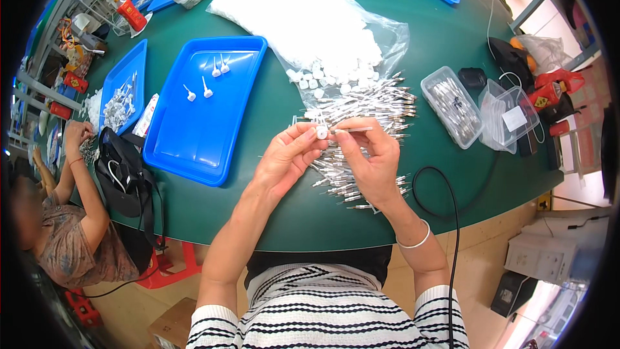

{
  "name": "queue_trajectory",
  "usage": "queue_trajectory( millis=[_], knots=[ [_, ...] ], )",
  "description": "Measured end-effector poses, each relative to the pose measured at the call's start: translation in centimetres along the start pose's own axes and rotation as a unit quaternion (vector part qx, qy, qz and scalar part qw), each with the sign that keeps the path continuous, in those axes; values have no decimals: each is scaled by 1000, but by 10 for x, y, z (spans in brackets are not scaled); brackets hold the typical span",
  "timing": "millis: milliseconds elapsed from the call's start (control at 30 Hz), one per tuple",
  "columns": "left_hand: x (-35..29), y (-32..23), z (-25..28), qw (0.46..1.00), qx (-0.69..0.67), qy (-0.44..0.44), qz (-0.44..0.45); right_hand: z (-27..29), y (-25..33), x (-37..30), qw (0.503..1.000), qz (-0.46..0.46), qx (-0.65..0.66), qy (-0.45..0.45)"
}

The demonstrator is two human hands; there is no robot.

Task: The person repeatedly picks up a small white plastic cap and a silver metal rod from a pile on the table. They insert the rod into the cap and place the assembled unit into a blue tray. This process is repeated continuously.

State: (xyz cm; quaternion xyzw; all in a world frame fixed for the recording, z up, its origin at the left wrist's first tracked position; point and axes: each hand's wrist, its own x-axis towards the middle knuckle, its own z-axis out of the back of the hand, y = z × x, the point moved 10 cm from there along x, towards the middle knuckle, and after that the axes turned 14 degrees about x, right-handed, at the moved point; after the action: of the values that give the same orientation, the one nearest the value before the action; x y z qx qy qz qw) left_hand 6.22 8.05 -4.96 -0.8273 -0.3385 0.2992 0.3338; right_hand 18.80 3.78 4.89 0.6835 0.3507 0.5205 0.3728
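White cap (321, 132): sits pinched betw. thumb & forefinger of L hand (290, 155), approx. mid-view, above rod pile (381, 100); shows round face w/ small center hole toward cam. L thumb & forefinger: closed on cap; remaining L fingers: curled loosely. R hand (371, 161): holds slim rod (356, 130) betw. thumb & forefinger, tips closed on same; rod approx. horiz., w/ dark end pointing L toward cap. Contact betw. rod end & cap: cannot tell, too small. Other R fingers: bent, partly hidden. Under & beyond hands: rod pile, spread loose on green table (413, 32). Directly beyond pile: clear plastic bag (284, 10), full of white material, open end toward hands, w/ loose caps (345, 87) at mouth, next to rods. L of hands: lg. blue tray (200, 123), contains 4 white-headed pcs (207, 92) w/ thin stems, grouped in far half. Farther L: 2nd blue tray (139, 52), holds white pcs; black bag (126, 174) nearby. R of pile: clear box (475, 137), filled w/ rods; adjacent: clear containers (526, 106) w/ white label. Black cable (456, 220): loops on table R of R hand, crosses near edge. Far L: co-worker's hand (79, 132), raised near table edge.
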Motion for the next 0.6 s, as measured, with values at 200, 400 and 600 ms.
queue_trajectory(
  millis=[200,400,600],
  knots=[
    [0,1,2,1000,9,-14,-4,-4,6,1,999,14,-34,8],
    [0,1,3,1000,12,-22,-4,-5,11,1,996,32,-81,14],
    [-1,1,4,999,18,-33,-4,-6,11,2,995,36,-94,20]
  ],
)
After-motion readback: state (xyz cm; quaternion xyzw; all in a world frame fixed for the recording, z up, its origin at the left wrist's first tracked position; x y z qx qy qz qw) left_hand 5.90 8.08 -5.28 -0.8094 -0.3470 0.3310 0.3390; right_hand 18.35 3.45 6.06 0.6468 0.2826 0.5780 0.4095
